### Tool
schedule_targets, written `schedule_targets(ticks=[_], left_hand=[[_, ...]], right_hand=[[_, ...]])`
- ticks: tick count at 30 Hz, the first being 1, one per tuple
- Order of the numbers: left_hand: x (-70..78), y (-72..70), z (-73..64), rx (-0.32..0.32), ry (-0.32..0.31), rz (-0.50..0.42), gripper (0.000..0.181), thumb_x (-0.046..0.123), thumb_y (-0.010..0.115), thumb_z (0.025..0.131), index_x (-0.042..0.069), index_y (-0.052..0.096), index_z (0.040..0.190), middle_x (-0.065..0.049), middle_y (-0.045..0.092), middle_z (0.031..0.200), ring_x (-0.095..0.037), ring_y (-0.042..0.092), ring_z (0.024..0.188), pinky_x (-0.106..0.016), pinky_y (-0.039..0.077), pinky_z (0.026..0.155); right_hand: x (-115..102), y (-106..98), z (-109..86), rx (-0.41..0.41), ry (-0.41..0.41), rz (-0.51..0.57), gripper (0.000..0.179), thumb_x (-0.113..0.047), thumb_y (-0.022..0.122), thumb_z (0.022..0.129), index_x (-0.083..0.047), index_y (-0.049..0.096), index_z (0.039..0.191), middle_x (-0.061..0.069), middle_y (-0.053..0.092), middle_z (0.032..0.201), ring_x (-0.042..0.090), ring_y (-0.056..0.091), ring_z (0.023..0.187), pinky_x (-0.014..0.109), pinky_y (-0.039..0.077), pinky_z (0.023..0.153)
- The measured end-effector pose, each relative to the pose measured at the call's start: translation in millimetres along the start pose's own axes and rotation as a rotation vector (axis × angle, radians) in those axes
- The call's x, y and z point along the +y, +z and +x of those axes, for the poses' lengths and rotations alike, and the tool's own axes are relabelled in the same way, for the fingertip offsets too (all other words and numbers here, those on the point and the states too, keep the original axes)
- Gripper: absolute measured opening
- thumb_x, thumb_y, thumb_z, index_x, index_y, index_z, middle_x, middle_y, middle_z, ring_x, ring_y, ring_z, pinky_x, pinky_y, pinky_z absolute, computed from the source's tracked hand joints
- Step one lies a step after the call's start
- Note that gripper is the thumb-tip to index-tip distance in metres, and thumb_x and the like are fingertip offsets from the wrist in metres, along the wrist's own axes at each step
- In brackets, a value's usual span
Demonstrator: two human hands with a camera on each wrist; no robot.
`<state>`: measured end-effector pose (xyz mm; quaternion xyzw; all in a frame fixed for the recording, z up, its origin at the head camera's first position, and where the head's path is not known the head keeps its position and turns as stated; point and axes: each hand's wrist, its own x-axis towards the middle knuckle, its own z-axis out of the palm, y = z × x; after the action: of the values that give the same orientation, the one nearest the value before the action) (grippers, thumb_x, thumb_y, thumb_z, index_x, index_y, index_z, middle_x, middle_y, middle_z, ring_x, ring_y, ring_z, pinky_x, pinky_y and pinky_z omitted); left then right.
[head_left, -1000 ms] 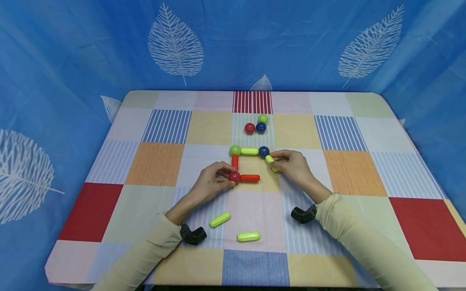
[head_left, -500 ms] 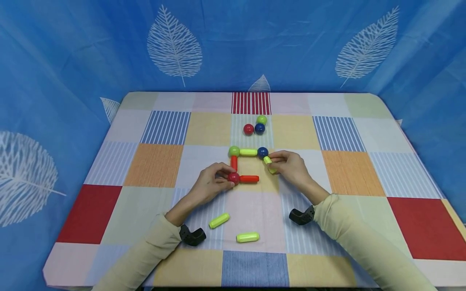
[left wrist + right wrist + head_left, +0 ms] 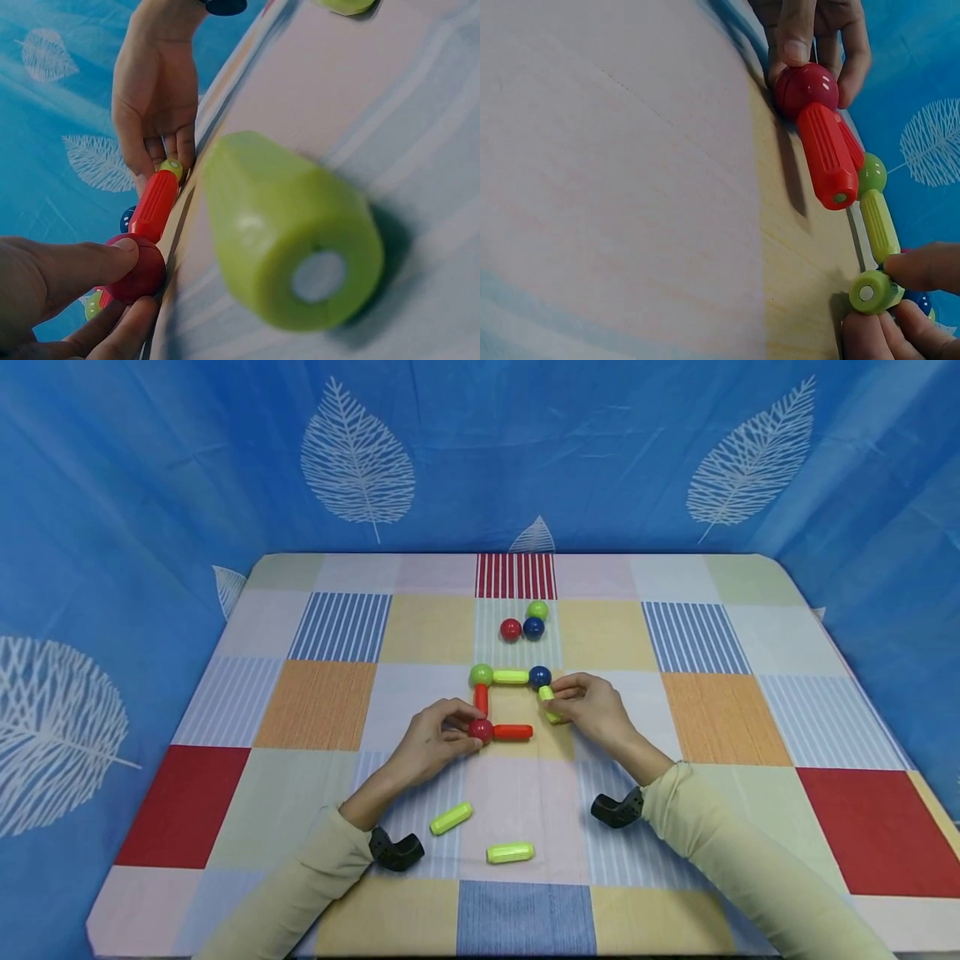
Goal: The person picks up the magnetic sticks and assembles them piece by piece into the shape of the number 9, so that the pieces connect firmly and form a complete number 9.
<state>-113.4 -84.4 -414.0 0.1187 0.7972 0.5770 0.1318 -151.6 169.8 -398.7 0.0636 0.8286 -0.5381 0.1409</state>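
My left hand grips a red ball at the near left corner of a linked shape. From that ball one red stick points right, its far end free. Another red stick runs back to a green ball. A yellow-green stick joins the green ball to a dark blue ball. My right hand pinches a second yellow-green stick, its back end at the blue ball. In the right wrist view the free end of this pinched stick shows a pale round tip.
Two loose yellow-green sticks, one slanted and one level, lie nearer the front. Behind the shape sit a loose red ball, a dark blue ball and a green ball. A patchwork cloth covers the table.
The stick in my right hand has swung from slanting outward to pointing more nearly straight toward the front, the hand shifting slightly left. My left hand keeps its grip on the red ball.
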Motion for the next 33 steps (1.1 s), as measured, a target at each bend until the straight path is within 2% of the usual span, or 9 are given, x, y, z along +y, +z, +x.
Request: schedule_targets(ticks=[12, 22, 24, 29, 33], left_hand=[[0.2, -0.7, 1.3, -0.005, 0.006, -0.02, 0.032, -0.005, 0.072, 0.085, 0.0, 0.065, 0.115, -0.015, 0.059, 0.112, -0.027, 0.06, 0.101, -0.025, 0.055, 0.082], [-2.5, -0.2, 1.5, -0.006, 0.005, -0.037, 0.032, -0.005, 0.072, 0.085, -0.001, 0.065, 0.115, -0.017, 0.059, 0.112, -0.028, 0.059, 0.102, -0.026, 0.055, 0.083], [2.1, -0.4, 0.2, -0.006, -0.001, -0.034, 0.032, -0.007, 0.071, 0.085, -0.003, 0.064, 0.116, -0.019, 0.058, 0.112, -0.031, 0.059, 0.103, -0.029, 0.055, 0.084], [1.9, -0.4, 0.9, -0.01, -0.008, -0.033, 0.033, -0.008, 0.07, 0.085, -0.006, 0.062, 0.117, -0.022, 0.058, 0.113, -0.034, 0.058, 0.104, -0.034, 0.055, 0.086], [-4.4, -1.4, 3.1, -0.017, 0.006, -0.042, 0.033, -0.005, 0.072, 0.084, -0.001, 0.065, 0.116, -0.017, 0.059, 0.112, -0.029, 0.059, 0.103, -0.028, 0.055, 0.084]], right_hand=[[-4.3, 4.0, -1.3, -0.001, 0.022, 0.023, 0.037, -0.011, 0.075, 0.086, 0.006, 0.059, 0.116, 0.015, 0.067, 0.1, 0.013, 0.067, 0.068, 0.027, 0.057, 0.067], [-3.8, 7.1, -0.4, -0.001, 0.045, 0.019, 0.036, -0.012, 0.075, 0.086, 0.004, 0.059, 0.115, 0.012, 0.065, 0.097, 0.014, 0.067, 0.07, 0.027, 0.058, 0.067], [-3.6, 7.2, -0.2, -0.003, 0.045, 0.018, 0.036, -0.012, 0.075, 0.086, 0.004, 0.059, 0.115, 0.012, 0.065, 0.096, 0.014, 0.067, 0.07, 0.027, 0.057, 0.067], [-4.0, 6.9, -0.3, -0.013, 0.045, 0.028, 0.037, -0.012, 0.075, 0.086, 0.004, 0.059, 0.115, 0.013, 0.065, 0.098, 0.015, 0.068, 0.071, 0.027, 0.058, 0.068], [-4.7, 0.9, -1.3, -0.034, 0.025, 0.031, 0.038, -0.016, 0.072, 0.089, 0.006, 0.058, 0.117, 0.016, 0.065, 0.102, 0.018, 0.069, 0.076, 0.029, 0.058, 0.071]])
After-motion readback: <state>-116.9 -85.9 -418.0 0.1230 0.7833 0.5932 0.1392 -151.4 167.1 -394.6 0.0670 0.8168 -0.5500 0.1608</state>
